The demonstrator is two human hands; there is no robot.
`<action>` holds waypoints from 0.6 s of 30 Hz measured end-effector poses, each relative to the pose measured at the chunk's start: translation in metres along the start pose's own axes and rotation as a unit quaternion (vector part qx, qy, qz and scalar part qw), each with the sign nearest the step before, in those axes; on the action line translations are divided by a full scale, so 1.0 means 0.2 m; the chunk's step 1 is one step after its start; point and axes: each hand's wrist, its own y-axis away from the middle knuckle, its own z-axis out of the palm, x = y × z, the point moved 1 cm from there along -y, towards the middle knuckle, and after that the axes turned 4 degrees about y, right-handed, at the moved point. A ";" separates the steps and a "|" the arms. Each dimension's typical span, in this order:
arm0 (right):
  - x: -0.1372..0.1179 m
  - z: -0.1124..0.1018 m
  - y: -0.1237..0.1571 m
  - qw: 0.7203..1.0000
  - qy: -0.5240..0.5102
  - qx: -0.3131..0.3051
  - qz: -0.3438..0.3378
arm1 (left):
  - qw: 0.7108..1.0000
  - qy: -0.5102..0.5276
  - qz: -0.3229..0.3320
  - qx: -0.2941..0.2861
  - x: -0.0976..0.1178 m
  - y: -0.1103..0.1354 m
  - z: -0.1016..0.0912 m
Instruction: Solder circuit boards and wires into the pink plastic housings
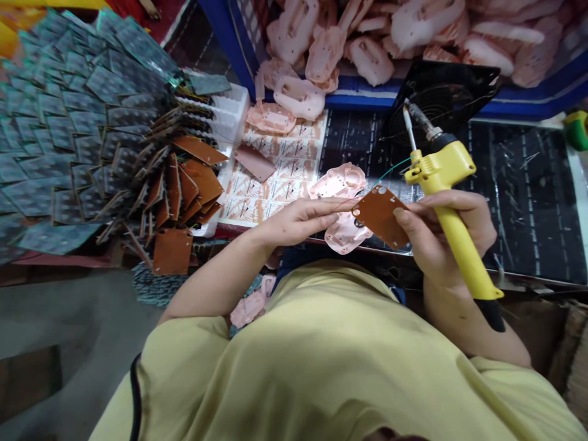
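My right hand (448, 236) is wrapped around the yellow handle of a soldering gun (443, 168), its tip pointing up and away from me. The same hand pinches a brown circuit board (381, 215) between thumb and fingers at the right edge. My left hand (303, 222) has its fingers pressed together, the fingertips at the board's left corner; whatever they may pinch is too small to make out. A thin green wire (390, 171) runs from the gun's feeder toward the board. Under the board lie pink plastic housings (342, 180), partly covered by it and my left hand.
A large heap of circuit boards (68, 128) fills the left side, partly beside a white foam tray (234, 113). Behind stands a blue crate (340, 101) full of pink plastic shells. A black fan (441, 92) leans near the gun tip. One loose board (255, 162) lies on printed sheets.
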 end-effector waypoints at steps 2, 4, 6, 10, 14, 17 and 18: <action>0.02 0.00 0.02 1.000 0.009 -0.005 0.003 | 0.999 -0.008 0.002 0.039 0.03 0.00 0.02; 0.02 0.00 0.03 1.000 0.021 -0.015 -0.004 | 0.994 -0.014 -0.010 0.107 0.06 -0.02 0.05; 0.02 0.00 0.04 0.999 0.037 -0.023 -0.031 | 0.987 -0.025 -0.019 0.159 0.10 -0.04 0.07; -0.04 0.03 0.02 0.990 0.075 -0.034 -0.110 | 0.980 -0.039 -0.033 0.194 0.16 -0.08 0.11; -0.07 0.07 0.02 0.983 0.086 -0.053 -0.155 | 0.978 -0.016 -0.043 0.202 0.16 -0.09 0.12; -0.05 0.09 0.04 0.979 0.077 -0.076 -0.170 | 0.975 -0.013 -0.046 0.216 0.12 -0.08 0.10; -0.03 0.09 0.04 0.978 0.065 -0.087 -0.176 | 0.972 -0.017 -0.039 0.230 0.12 -0.08 0.08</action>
